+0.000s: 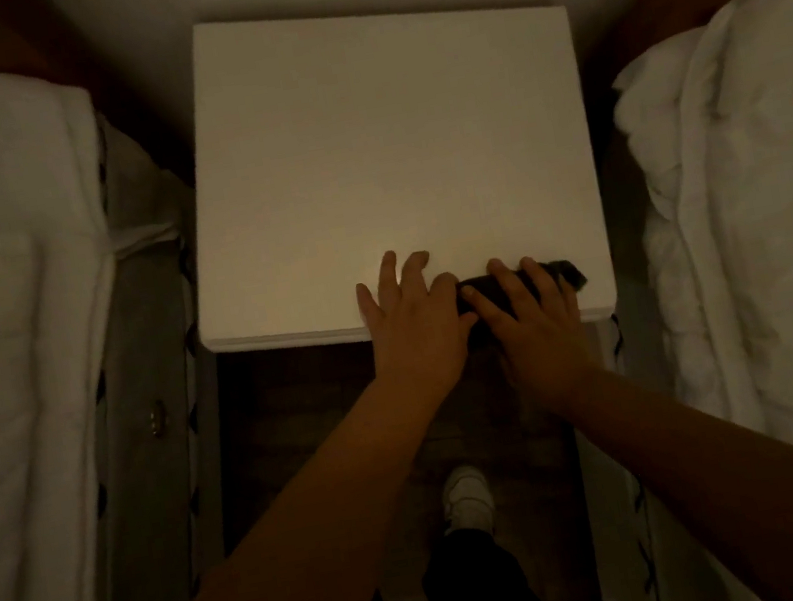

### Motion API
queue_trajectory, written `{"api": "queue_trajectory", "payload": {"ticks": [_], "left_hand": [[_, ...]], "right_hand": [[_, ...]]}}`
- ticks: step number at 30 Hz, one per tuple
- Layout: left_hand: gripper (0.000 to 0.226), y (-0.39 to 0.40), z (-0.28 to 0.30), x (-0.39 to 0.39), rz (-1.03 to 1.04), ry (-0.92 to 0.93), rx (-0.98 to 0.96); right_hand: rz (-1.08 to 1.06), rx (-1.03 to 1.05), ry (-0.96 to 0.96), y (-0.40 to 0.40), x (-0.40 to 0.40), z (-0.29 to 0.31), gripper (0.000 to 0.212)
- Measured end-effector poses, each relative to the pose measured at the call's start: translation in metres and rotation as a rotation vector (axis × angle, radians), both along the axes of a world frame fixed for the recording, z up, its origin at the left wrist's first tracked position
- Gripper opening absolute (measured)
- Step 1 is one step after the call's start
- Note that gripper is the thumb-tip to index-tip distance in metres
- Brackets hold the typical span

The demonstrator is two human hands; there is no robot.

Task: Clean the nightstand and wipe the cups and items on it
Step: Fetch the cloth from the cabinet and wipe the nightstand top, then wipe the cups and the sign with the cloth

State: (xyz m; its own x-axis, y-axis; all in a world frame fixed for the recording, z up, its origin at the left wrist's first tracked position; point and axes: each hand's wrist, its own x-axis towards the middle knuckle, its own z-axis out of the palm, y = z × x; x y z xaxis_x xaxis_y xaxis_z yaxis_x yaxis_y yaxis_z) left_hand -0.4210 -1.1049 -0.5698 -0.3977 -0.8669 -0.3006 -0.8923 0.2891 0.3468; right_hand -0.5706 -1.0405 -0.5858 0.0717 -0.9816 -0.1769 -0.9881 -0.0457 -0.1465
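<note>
Nearest you, a white shoe [466, 494] stands on the dark floor [289, 421]. At the front edge of the white nightstand [375, 147], your left hand [413, 318] lies flat on the surface, fingers spread. Just beside it, your right hand [529, 315] presses down on a dark cloth [567, 273], fingers curled over it. White beds flank both sides, left [6, 310] and right [751, 192].
</note>
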Motion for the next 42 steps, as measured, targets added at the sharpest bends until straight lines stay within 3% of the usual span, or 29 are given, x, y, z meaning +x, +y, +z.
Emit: {"api": "queue_trajectory", "payload": {"ticks": [5, 9, 15, 19, 22, 26, 31, 33, 37, 40, 42], "left_hand": [[0.038, -0.015, 0.006, 0.081, 0.280, -0.009, 0.000], [0.037, -0.020, 0.011, 0.151, 0.628, 0.018, 0.095], [0.016, 0.010, 0.011, 0.217, 0.860, 0.357, 0.186], [0.013, 0.047, 0.021, 0.249, 0.891, 0.458, 0.137], [0.022, 0.083, 0.034, 0.274, 0.983, 0.530, 0.099], [0.021, 0.139, 0.054, 0.315, 1.037, 0.597, 0.068], [0.039, 0.216, 0.082, 0.374, 1.169, 0.678, -0.005], [0.044, 0.247, 0.090, 0.397, 1.231, 0.746, -0.046], [0.048, 0.295, 0.102, 0.434, 1.296, 0.797, -0.145], [0.043, 0.322, 0.106, 0.464, 1.368, 0.792, -0.236], [0.038, 0.334, 0.105, 0.485, 1.434, 0.770, -0.284]], "right_hand": [[0.066, 0.059, -0.063, -0.024, 0.083, -0.003, 0.101], [0.231, 0.072, -0.122, -0.046, 0.156, -0.001, 0.102], [0.596, -0.016, -0.084, -0.072, 0.204, 0.008, 0.074], [0.632, -0.082, -0.047, -0.076, 0.237, 0.021, 0.090], [0.712, 0.090, -0.114, -0.064, 0.274, 0.027, 0.098], [0.659, 0.717, -0.511, -0.041, 0.319, 0.050, 0.099], [0.533, 1.055, -0.839, 0.003, 0.377, 0.083, 0.048], [0.582, 1.110, -0.827, 0.029, 0.412, 0.094, 0.049], [0.689, 0.992, -0.801, 0.079, 0.469, 0.098, 0.039], [0.599, 1.055, -0.860, 0.106, 0.504, 0.102, 0.029], [0.517, 1.059, -0.919, 0.120, 0.523, 0.103, 0.034]]}}
